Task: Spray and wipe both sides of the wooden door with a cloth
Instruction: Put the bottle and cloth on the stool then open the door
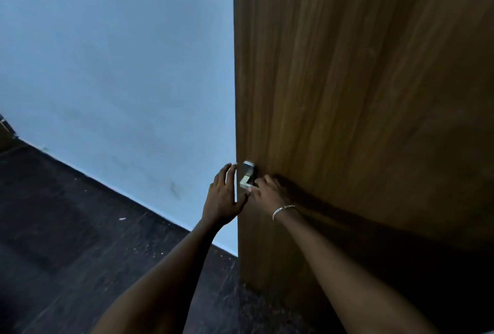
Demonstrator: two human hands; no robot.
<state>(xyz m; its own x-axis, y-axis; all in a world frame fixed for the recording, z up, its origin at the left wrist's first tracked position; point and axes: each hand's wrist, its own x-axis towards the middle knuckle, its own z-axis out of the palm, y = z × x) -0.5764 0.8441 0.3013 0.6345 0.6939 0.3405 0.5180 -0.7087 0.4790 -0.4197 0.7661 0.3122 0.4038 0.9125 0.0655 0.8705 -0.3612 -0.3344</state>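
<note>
The wooden door [361, 80] fills the right half of the view, brown with vertical grain, its free edge running down the middle. A metal lever handle [247, 177] sits near that edge at hand height. My right hand [267, 194], with a bracelet on the wrist, is closed around the handle's lever. My left hand [223, 197] is at the door's edge, fingers spread and curling around it at handle height. No cloth or spray bottle is in view.
A pale blue wall [120, 66] stands behind the door on the left. A dark floor [66, 240] with small bits of debris spreads across the lower left. A dark object [5, 130] shows at the far left edge.
</note>
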